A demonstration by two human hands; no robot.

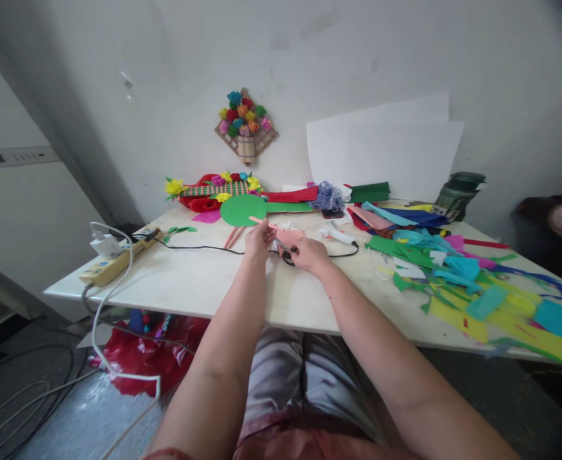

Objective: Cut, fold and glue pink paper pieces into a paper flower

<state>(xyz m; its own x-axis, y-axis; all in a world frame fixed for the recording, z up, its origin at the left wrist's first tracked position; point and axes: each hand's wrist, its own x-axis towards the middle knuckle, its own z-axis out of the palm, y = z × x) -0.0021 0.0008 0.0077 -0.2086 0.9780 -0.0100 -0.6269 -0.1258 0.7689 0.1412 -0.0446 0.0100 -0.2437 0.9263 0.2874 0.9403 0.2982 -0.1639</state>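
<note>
My left grip (pixel 260 239) pinched a peach strip (pixel 254 219), seemingly for steadiness; my right grip (pixel 311 253) held scissors (pixel 288 257); peach sheet (pixel 291 236) lay handily beyond

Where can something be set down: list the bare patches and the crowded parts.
Bare: the front left, between yellow power strip, black cord and left forearm; a smaller patch between that and the right forearm, nearer than the scissors. Crowded: right end, under coloured scraps; back, around the green paddle shape.
</note>
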